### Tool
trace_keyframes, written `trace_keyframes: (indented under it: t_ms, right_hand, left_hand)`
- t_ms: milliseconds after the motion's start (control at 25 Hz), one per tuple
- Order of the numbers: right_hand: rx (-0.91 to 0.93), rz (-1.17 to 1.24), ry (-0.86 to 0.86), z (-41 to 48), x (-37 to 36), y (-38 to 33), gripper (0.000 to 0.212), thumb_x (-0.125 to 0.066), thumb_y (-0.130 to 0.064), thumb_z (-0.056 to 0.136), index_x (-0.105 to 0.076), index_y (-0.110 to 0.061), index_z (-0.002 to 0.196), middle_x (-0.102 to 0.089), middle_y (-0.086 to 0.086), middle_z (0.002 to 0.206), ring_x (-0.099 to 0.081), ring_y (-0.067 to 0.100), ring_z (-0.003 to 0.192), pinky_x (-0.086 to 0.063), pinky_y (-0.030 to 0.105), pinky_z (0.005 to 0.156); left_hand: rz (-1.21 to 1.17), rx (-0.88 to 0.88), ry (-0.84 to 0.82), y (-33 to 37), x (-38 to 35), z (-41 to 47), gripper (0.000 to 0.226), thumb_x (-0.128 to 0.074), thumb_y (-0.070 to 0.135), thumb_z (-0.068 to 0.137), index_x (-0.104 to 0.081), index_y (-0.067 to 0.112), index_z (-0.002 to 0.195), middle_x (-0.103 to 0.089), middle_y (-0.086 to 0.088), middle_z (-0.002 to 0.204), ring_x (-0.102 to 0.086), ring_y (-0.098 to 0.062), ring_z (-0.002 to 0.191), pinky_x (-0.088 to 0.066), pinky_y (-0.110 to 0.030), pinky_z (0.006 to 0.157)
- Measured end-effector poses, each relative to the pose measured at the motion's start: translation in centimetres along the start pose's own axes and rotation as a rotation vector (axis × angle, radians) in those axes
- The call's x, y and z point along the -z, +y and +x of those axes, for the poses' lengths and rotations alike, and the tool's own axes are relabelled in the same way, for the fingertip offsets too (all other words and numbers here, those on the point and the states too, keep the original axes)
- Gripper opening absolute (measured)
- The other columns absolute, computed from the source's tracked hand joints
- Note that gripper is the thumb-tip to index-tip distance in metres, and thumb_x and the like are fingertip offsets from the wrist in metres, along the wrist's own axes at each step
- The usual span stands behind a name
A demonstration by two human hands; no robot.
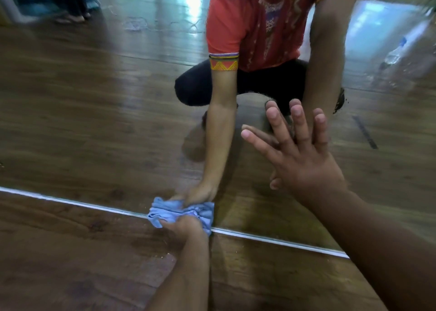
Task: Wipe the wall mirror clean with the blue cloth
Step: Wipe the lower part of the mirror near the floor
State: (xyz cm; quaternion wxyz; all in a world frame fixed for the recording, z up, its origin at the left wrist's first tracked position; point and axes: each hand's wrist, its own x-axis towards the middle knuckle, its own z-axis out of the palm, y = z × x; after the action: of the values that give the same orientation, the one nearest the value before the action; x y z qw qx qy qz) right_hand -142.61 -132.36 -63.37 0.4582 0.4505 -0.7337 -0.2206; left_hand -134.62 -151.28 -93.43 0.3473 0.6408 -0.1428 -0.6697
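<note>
- The wooden floor [70, 263] fills the 7 to 8 o'clock corner with glossy brown boards and runs up to the foot of the glass.
- The mirror [94, 122] takes up the upper part of the view. The pale strip [70, 202] along its bottom edge slants from 9 o'clock down towards 4 o'clock.
- The cloth [165, 213] is light blue and bunched. It sits at about 6 o'clock, pressed against the glass right where the mirror meets the floor, and it covers a short stretch of the strip.
- The left hand [182, 227] reaches in from 6 o'clock and grips the cloth from below, fingers curled round the wad. Its mirrored twin meets it from 12 o'clock.
- The reflection [236, 27], at 12 to 1 o'clock, shows a crouching person in a red shirt with patterned sleeve bands and dark trousers.
- The right hand [304, 164] is at about 4 o'clock, well apart from the cloth. Its fingers are straight and spread wide, and it lies against the glass.
- At 2 o'clock the glass shows a blurred clear bottle [396, 51] with a blue cap.
</note>
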Motion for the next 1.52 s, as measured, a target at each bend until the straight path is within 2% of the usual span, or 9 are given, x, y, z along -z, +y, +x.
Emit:
trace_keyframes:
  t_ms: [120,200,360,480,640,840,1000,1280,1520]
  right_hand:
    - [-0.01,0.022,-0.039,0.1,0.3,0.0,0.129,-0.066,-0.061,0.058,0.004,-0.034,0.163,0.032,0.016,0.163,0.034,0.044,0.146,0.016,0.061,0.119]
    - [-0.02,0.039,-0.063,0.1,0.6,0.0,0.141,-0.078,-0.064,0.054,0.007,-0.034,0.162,0.033,0.016,0.163,0.036,0.043,0.146,0.017,0.061,0.118]
    - [-0.048,0.043,-0.084,0.3,0.8,-0.2,0.16,-0.09,-0.063,0.04,0.01,-0.033,0.162,0.03,0.015,0.164,0.033,0.044,0.147,0.016,0.061,0.119]
    - [-0.058,0.029,-0.091,0.1,0.9,-0.4,0.153,-0.089,-0.059,0.048,0.011,-0.033,0.162,0.03,0.016,0.164,0.033,0.045,0.147,0.016,0.061,0.119]
    - [-0.064,0.001,-0.031,0.1,0.9,-0.5,0.129,-0.075,-0.048,0.067,0.01,-0.033,0.162,0.031,0.016,0.164,0.033,0.045,0.147,0.013,0.06,0.119]
    - [-0.104,0.053,0.012,0.6,1.4,-1.1,0.098,-0.057,-0.028,0.08,-0.006,-0.038,0.162,0.028,0.012,0.166,0.028,0.041,0.15,0.014,0.058,0.122]
    - [-0.097,0.173,-0.115,0.3,2.9,-0.7,0.107,-0.061,-0.022,0.075,0.002,-0.037,0.16,0.033,0.008,0.164,0.035,0.037,0.148,0.022,0.056,0.12]
    - [-0.131,0.342,0.025,-0.1,6.0,0.8,0.097,-0.08,-0.016,0.063,-0.046,-0.029,0.152,-0.025,0.011,0.167,-0.016,0.035,0.154,-0.013,0.058,0.12]
    - [-0.244,0.305,-0.018,0.2,7.9,4.8,0.111,-0.085,-0.028,0.068,-0.023,-0.029,0.161,-0.004,0.01,0.17,-0.009,0.037,0.156,-0.011,0.057,0.123]
  left_hand:
    - [-0.036,0.033,0.011,1.0,-0.2,-7.7,0.081,-0.05,0.037,0.083,-0.022,0.027,0.158,-0.028,-0.005,0.162,-0.033,-0.033,0.147,-0.031,-0.053,0.118]
    - [0.013,-0.058,0.072,4.1,0.1,-9.9,0.06,-0.045,0.029,0.097,-0.03,0.029,0.155,-0.04,0.001,0.151,-0.046,-0.027,0.135,-0.039,-0.043,0.112]
    - [-0.374,0.151,-0.039,9.6,-1.6,-15.8,0.045,-0.046,0.041,0.098,-0.045,0.037,0.142,-0.049,0.002,0.134,-0.059,-0.028,0.113,-0.052,-0.046,0.096]
    - [-0.396,0.009,-0.084,13.2,-1.6,-20.5,0.057,-0.044,0.04,0.084,-0.044,0.039,0.141,-0.043,-0.005,0.141,-0.058,-0.03,0.11,-0.053,-0.046,0.094]
    - [-0.211,-0.227,-0.151,17.3,-2.3,-25.9,0.059,-0.047,0.008,0.1,-0.034,0.037,0.149,-0.025,-0.013,0.151,-0.05,-0.027,0.107,-0.042,-0.031,0.085]
    - [-0.012,-0.364,-0.246,20.1,-1.0,-27.7,0.065,-0.058,0.01,0.095,-0.03,0.032,0.15,-0.032,-0.014,0.149,-0.054,-0.023,0.1,-0.044,-0.032,0.085]
    - [0.005,-0.463,-0.355,21.2,0.4,-29.6,0.066,-0.062,0.012,0.094,-0.032,0.03,0.15,-0.04,-0.012,0.146,-0.058,-0.02,0.095,-0.049,-0.031,0.09]
    - [-0.007,-0.867,-0.502,23.1,1.2,-34.6,0.068,-0.066,0.005,0.089,-0.04,0.024,0.149,-0.041,-0.001,0.128,-0.056,0.004,0.09,-0.042,-0.015,0.093]
    - [0.206,-1.205,-0.534,23.9,0.2,-34.9,0.069,-0.07,0.011,0.086,-0.043,0.028,0.147,-0.028,-0.001,0.128,-0.044,-0.017,0.119,-0.04,-0.03,0.111]
